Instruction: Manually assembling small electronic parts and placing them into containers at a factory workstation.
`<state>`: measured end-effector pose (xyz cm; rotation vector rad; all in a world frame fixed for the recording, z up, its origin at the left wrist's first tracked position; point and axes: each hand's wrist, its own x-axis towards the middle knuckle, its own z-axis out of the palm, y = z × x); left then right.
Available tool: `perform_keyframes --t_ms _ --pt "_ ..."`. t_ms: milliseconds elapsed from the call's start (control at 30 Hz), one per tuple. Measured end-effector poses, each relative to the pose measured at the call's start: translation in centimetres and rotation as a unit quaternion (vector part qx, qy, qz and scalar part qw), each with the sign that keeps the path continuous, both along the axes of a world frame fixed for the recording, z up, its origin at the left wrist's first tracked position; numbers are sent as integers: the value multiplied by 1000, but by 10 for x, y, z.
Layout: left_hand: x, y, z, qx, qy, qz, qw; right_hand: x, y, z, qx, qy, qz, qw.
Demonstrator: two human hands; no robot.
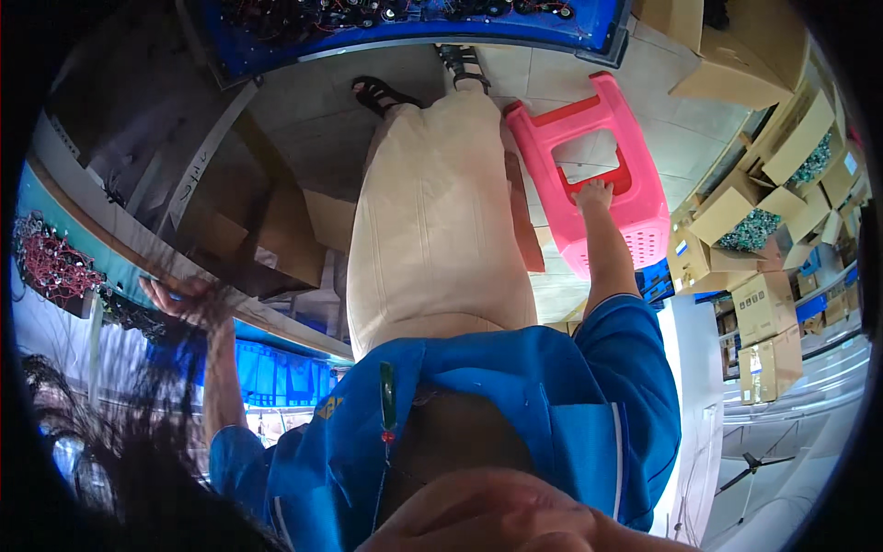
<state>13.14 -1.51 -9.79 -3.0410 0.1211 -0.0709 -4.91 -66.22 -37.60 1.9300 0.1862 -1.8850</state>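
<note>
My right hand (595,195) has its fingers hooked over an inner edge of a pink plastic stool (648,207), which is tilted with its perforated seat toward me. The red inner sides of the stool show around its opening. On the left, my left hand (179,300) is at the edge of a green-topped workbench (124,248). Its fingers look stretched apart, with nothing seen in them; strands of dark hair partly cover it. Close to that hand lie a dark heap of small parts (133,317) and a bundle of red wires (57,262).
A blue tray (589,28) of small dark wired parts is ahead of my sandalled feet. Under the workbench are cardboard boxes (290,244). Open cartons (722,230) with small greenish parts stand at the right, near another large open box (745,69).
</note>
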Motion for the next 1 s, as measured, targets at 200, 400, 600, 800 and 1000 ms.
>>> perform_keyframes --t_ms 200,400,600,800,1000 --pt "-5 3 1 -6 12 28 1000 -3 11 -2 -3 8 0 1000" --pt "-7 3 -2 -83 -7 37 996 -9 42 -7 7 -19 18 1000" --pt "4 -7 19 -91 -5 21 996 8 138 -11 65 -46 79 994" --pt "8 -12 12 -139 -14 15 990 5 205 -20 142 -71 56 986" --pt "4 -8 13 -194 -6 44 980 0 258 -73 234 -48 -91 967"
